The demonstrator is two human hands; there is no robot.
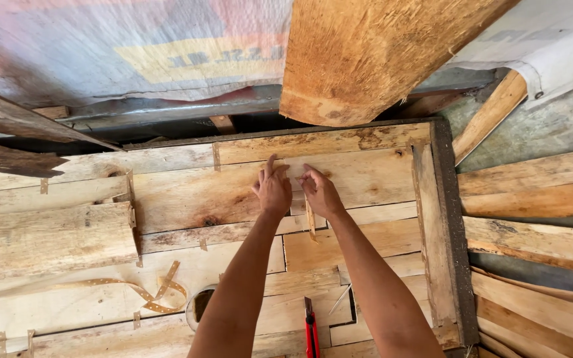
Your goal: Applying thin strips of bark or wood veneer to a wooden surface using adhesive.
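Against the plank wall (220,192), both hands pinch a thin wooden strip (310,219): left hand (273,189), right hand (319,192). Next, I judge, comes pressing it flat.

Work surface: rough wooden panel (187,199) of joined planks, dark frame strip along its right edge; both hands (296,189) press on its upper middle; perforated tape (147,292) lies lower left of them; red knife (311,331) directly below.
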